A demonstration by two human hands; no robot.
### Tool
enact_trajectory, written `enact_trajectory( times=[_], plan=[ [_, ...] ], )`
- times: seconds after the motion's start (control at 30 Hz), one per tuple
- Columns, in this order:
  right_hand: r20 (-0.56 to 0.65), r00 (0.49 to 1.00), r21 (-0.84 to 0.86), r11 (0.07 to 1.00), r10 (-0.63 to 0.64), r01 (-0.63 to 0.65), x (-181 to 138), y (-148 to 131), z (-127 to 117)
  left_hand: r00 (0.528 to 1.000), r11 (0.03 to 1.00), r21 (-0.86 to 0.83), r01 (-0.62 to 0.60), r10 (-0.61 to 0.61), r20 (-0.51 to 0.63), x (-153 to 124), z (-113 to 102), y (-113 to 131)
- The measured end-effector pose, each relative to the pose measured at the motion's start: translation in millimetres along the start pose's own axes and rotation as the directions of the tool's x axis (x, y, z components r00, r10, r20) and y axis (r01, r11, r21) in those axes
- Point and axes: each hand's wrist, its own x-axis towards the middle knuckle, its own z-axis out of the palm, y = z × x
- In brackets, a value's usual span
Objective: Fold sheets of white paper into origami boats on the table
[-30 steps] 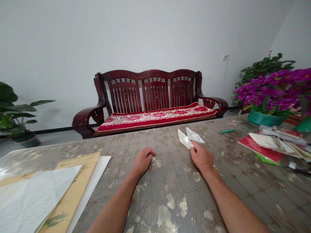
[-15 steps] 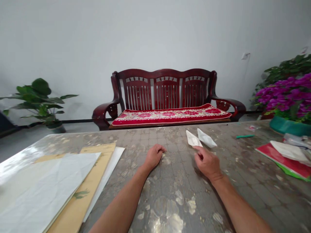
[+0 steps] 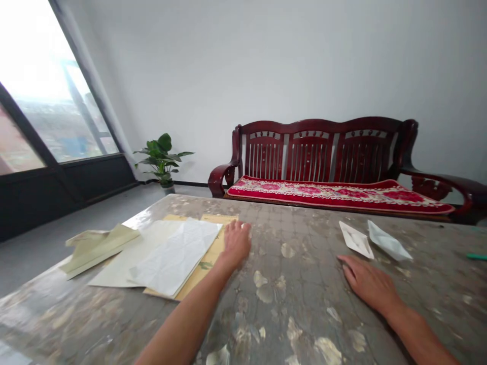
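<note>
My left hand is open, fingers reaching forward over the right edge of a tan sheet with a printed design. Whether the fingertips touch the paper cannot be made out. A creased white sheet lies on top of that pile. To its left sits a folded yellowish paper shape. Lying on the table with its fingers stretched out, my right hand holds nothing. Just beyond it are a white folded paper boat and a second, bluish-white paper boat.
The patterned table fills the foreground. A green pen-like stick lies at its right. Behind stands a dark red wooden bench with a red floral cushion. A potted plant stands beyond the table's far left corner.
The view has turned left, bringing the window and folded yellowish paper into sight. My left hand has moved to the paper pile and opened. My right hand has drawn back from the boats, its fingers straightened.
</note>
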Motion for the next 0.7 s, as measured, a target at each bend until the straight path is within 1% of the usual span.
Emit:
enact_trajectory(
  times=[0.03, 0.07, 0.13, 0.17, 0.23, 0.33, 0.43, 0.53, 0.63, 0.7],
  plan=[
    [0.022, 0.999, -0.004, 1.000, 0.025, -0.025, 2.0, -0.9, 0.4, 0.996, 0.992, 0.094, 0.083, -0.084, 0.007, -3.1, -5.5, -15.8],
    [0.049, 0.998, -0.010, 0.999, 0.048, -0.048, 4.3, -1.9, 0.2, 0.981, 0.971, 0.160, 0.178, -0.187, 0.049, -6.1, -10.1, -30.0],
    [0.107, 0.991, -0.022, 0.997, 0.081, -0.079, 9.1, -4.0, -1.8, 0.951, 0.946, 0.187, 0.264, -0.288, 0.113, -11.2, -17.3, -52.4],
    [0.136, 0.987, -0.029, 0.996, 0.090, -0.087, 11.3, -4.8, -3.3, 0.938, 0.941, 0.186, 0.283, -0.312, 0.153, -13.3, -20.0, -60.0],
    [0.189, 0.977, -0.044, 0.995, 0.098, -0.092, 14.9, -5.9, -6.0, 0.925, 0.944, 0.177, 0.280, -0.314, 0.212, -16.3, -24.4, -68.4],
    [0.224, 0.972, -0.064, 0.996, 0.071, -0.058, 18.3, -5.6, -7.6, 0.928, 0.956, 0.174, 0.235, -0.274, 0.251, -19.8, -29.4, -70.4],
    [0.213, 0.976, -0.070, 0.997, 0.034, -0.020, 22.2, -5.0, -7.1, 0.939, 0.965, 0.179, 0.192, -0.234, 0.251, -24.3, -32.6, -71.0],
    [0.235, 0.971, -0.097, 0.995, 0.051, -0.029, 29.6, -9.7, -7.7, 0.948, 0.965, 0.195, 0.175, -0.218, 0.231, -29.3, -32.5, -75.6],
    [0.258, 0.965, -0.144, 0.990, 0.048, -0.011, 37.1, -25.1, -9.0, 0.951, 0.961, 0.215, 0.176, -0.222, 0.215, -32.2, -29.5, -80.7],
    [0.238, 0.971, -0.170, 0.985, 0.026, 0.015, 39.5, -39.7, -8.8, 0.952, 0.959, 0.222, 0.177, -0.224, 0.210, -32.4, -27.4, -82.1]
  ],
)
